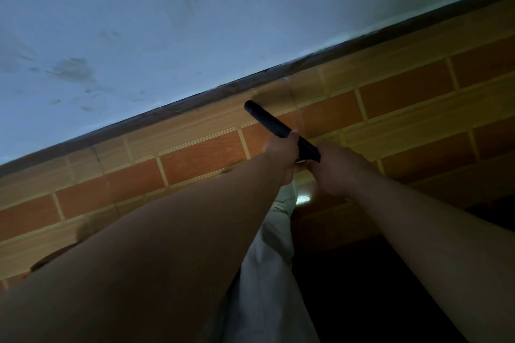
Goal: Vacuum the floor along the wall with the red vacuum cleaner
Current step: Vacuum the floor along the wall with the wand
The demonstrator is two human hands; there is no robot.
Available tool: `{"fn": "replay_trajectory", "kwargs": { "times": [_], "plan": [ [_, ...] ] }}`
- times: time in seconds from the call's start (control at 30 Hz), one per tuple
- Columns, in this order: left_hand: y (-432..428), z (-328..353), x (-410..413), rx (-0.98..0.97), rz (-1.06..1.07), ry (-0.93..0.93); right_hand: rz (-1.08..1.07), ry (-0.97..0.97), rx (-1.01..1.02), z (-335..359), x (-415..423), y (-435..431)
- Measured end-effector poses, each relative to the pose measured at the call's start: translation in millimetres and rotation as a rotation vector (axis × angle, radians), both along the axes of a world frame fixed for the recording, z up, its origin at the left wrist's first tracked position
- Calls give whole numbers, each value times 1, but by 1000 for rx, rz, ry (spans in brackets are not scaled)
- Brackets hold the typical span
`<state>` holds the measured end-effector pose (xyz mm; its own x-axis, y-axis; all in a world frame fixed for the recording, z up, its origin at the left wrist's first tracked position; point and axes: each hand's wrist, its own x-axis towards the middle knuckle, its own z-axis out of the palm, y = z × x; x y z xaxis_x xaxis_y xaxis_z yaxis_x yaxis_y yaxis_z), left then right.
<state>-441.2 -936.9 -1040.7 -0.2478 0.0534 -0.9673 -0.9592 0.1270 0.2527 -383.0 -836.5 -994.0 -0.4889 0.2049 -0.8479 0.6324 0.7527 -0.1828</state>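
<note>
Close to skirting board [167,110], black nozzle tube [264,121] aims at edge where tiled floor [195,159] meets wall [195,22]. Grip: left hand [281,153] curled round tube, right hand [334,172] clasping rear end. Red body of vacuum cleaner not visible (maybe behind arms). Risk: tilted hands make tip scrape board or lift, leaving dust strip. No brand or writing readable.
</note>
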Motion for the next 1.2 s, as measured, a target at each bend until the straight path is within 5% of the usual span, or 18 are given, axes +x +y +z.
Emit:
{"fn": "replay_trajectory", "kwargs": {
  "times": [0.73,1.2],
  "plan": [
    [109,30,16,238,-228,22,-403,-25,88,11,15,92],
    [-9,30,20,40,12,44,-127,-3,-151,2,-3,-16]
  ]
}}
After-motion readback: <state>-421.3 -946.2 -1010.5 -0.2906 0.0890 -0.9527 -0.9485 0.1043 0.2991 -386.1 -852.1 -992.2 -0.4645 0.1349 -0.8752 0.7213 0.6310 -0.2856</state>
